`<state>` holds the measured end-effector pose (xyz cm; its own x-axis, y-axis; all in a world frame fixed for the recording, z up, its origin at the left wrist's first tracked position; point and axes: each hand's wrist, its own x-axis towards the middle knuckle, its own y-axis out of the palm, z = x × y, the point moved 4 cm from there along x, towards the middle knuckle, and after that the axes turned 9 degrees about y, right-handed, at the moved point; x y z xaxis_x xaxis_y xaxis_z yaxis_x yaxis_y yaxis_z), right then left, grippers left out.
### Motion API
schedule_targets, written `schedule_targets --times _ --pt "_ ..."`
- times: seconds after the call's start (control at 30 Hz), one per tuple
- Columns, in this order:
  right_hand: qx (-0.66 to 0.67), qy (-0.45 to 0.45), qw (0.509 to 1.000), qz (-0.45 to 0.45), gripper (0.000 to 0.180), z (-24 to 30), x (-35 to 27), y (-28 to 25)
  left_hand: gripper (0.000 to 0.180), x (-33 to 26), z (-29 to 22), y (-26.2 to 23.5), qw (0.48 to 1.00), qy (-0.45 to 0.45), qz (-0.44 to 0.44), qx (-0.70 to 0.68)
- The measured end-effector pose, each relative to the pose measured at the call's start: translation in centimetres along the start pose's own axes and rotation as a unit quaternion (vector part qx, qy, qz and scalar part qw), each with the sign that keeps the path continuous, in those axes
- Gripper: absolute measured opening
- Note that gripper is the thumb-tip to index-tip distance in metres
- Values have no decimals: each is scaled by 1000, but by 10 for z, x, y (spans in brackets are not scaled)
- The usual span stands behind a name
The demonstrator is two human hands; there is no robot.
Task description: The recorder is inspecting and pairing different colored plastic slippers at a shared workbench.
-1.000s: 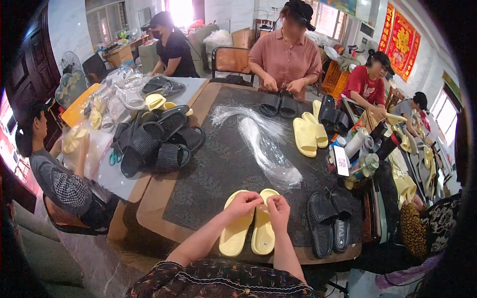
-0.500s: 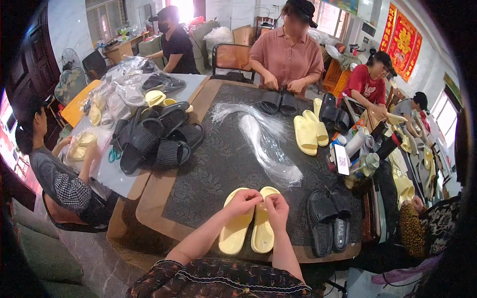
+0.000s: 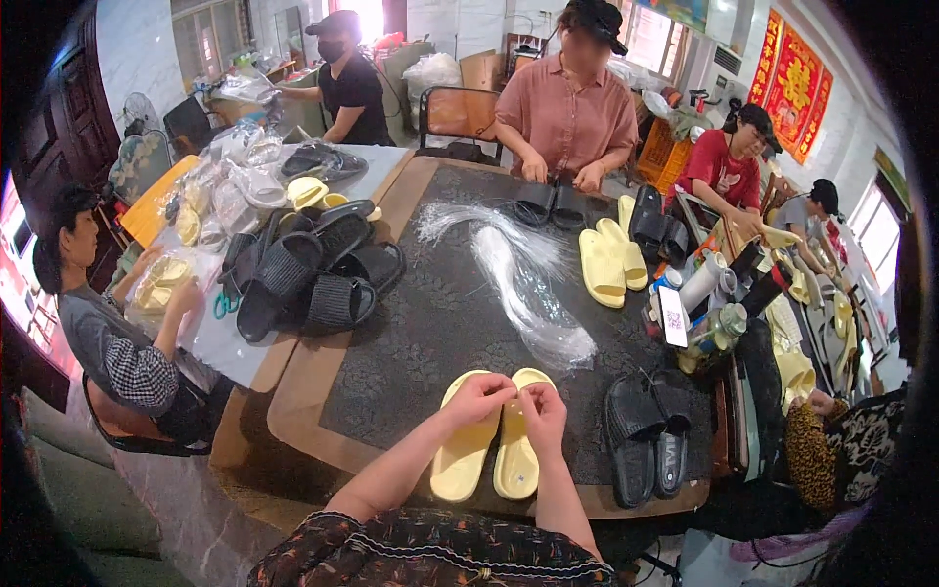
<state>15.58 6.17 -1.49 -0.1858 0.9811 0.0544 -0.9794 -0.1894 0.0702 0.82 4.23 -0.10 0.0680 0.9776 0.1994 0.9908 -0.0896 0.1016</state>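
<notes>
A pair of pale yellow slippers point(image 3: 462, 462) lies side by side at the near edge of the table, toes pointing away from me. Over their straps, my left hand point(image 3: 479, 399) and my right hand point(image 3: 544, 411) meet with fingertips pinched together. Whatever is between the fingertips is too small to make out. Both hands hide much of the straps. Beyond them, a bundle of clear thin plastic strands point(image 3: 501, 279) stretches across the dark table mat point(image 3: 401, 323). To the right of my right hand sits a pair of black slippers point(image 3: 631, 440).
A heap of black slippers point(image 3: 303, 264) is at the left, beside bagged footwear point(image 3: 245, 181). Another yellow pair point(image 3: 602, 264) lies at the right, near bottles, a jar point(image 3: 724, 328) and a phone point(image 3: 673, 315). Opposite, a person point(image 3: 567, 108) handles black slippers; other people work around.
My hands keep almost the same pinch over the yellow slippers. The person at the back left has turned and stretched an arm toward a clear bag. The person at the left has shifted a bagged yellow pair.
</notes>
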Motion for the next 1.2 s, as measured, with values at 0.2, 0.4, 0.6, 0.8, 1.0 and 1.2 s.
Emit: schedule_targets --times 0.2,0.4,0.6,0.8,1.0,1.2 --pt "-38 5 999 -6 8 5 -1 1 15 1 6 0 1000 15 -8 -10" --pt "50 40 998 7 11 6 -2 0 16 -2 2 -1 998 -54 10 4" --pt "87 64 994 11 11 6 -1 -1 16 0 15 -2 999 -34 5 14" --pt "-10 26 999 24 11 -2 -1 -3 17 -1 4 0 1000 -19 12 1" --pt "-7 19 999 28 11 9 -3 0 18 2 23 -5 1000 -13 10 12" --pt "66 27 997 4 11 6 -1 -1 18 2 18 -1 1000 2 9 8"
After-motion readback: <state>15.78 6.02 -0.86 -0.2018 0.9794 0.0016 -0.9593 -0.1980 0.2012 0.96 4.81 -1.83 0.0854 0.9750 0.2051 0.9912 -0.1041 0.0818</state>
